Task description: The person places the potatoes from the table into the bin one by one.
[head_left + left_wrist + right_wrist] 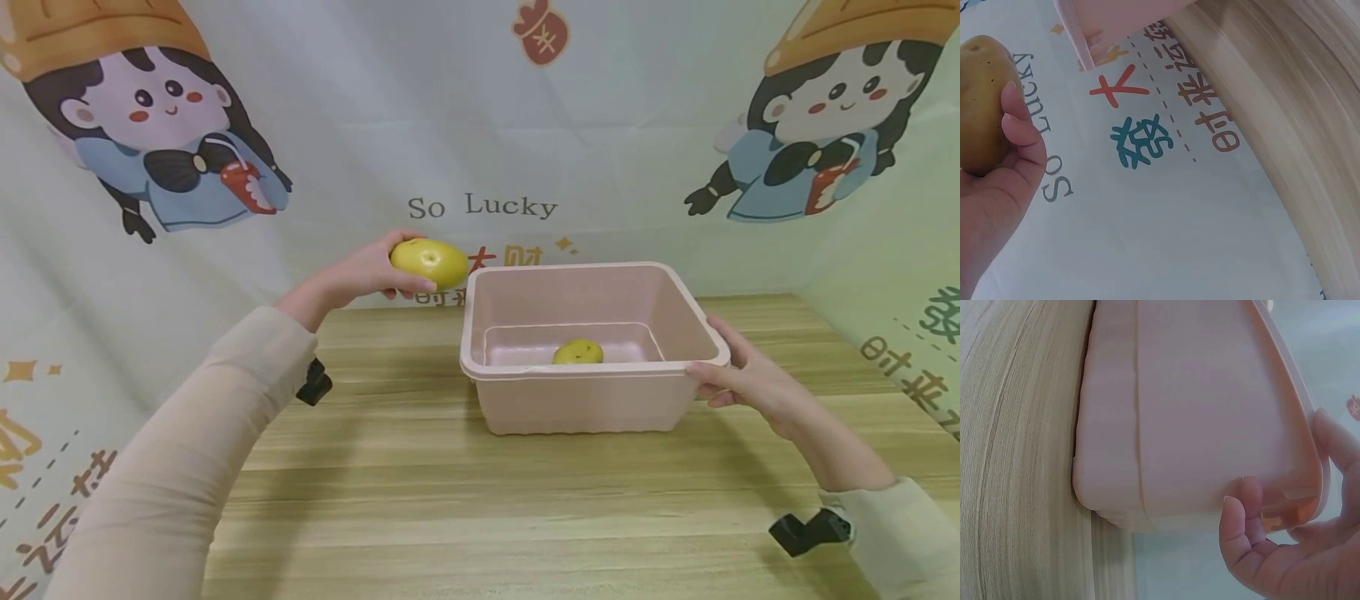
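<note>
My left hand (375, 271) holds a yellow potato (431, 262) in the air, just left of the pink plastic bin (585, 398) and slightly above its rim. In the left wrist view the fingers curl round the potato (984, 106), whose skin has small dark specks. A second potato (579, 352) lies on the floor of the bin, its lower part hidden by the front wall. At the bin's right end, my right hand (738, 371) grips the rim. The right wrist view shows the thumb on the rim and curled fingers against the outer wall (1204, 412).
The bin stands on a wood-grain table (480, 500) towards its back edge. A pale printed cloth (480, 133) hangs behind and along both sides. A black wrist camera mount (315, 383) hangs by the left sleeve, and another (810, 532) by the right one.
</note>
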### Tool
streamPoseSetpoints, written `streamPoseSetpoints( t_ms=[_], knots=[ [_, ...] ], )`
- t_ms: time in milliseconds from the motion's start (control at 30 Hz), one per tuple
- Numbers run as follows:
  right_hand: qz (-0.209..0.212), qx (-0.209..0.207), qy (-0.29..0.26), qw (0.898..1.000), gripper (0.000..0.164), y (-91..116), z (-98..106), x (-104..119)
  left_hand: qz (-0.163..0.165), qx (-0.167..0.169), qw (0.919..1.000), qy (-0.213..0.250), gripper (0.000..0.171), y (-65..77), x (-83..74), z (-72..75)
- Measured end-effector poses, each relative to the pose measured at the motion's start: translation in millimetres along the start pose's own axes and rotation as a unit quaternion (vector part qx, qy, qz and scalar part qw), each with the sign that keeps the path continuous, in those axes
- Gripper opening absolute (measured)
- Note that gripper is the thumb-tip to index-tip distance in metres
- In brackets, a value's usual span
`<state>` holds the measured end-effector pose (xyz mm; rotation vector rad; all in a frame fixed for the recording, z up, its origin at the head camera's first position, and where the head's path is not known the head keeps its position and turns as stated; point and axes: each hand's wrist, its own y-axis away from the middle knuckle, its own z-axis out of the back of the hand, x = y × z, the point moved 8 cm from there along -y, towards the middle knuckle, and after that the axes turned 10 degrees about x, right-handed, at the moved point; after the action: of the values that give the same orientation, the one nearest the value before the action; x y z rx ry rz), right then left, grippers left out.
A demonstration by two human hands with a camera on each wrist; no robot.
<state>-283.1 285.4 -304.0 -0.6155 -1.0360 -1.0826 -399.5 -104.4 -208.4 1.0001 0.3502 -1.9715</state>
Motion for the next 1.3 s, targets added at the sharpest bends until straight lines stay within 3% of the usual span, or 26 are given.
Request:
streamPoseSetpoints(
  t_ms=[633, 1000, 1100, 1300],
  knots=[
    [-0.002, -0.001, -0.002, 1.0, 0.08, -1, 0, 0, -0.021, 0.047, 0.9982, -0.03, 0.079, -30.9, -36.5, -20.5],
    [0.0, 0.002, -0.002, 1.0, 0.079, -2, -1, 2, -0.018, 0.041, 0.999, -0.001, 0.082, -48.1, -47.1, -22.3],
    [0.001, 0.002, -0.002, 1.0, 0.079, -1, -1, 1, -0.017, 0.05, 0.9986, 0.004, 0.08, -46.7, -55.2, -27.3],
    [-0.001, -0.001, -0.004, 1.0, 0.08, 0, 1, -1, -0.004, 0.048, 0.9985, 0.027, 0.073, -58.5, -53.4, -37.0]
  ],
)
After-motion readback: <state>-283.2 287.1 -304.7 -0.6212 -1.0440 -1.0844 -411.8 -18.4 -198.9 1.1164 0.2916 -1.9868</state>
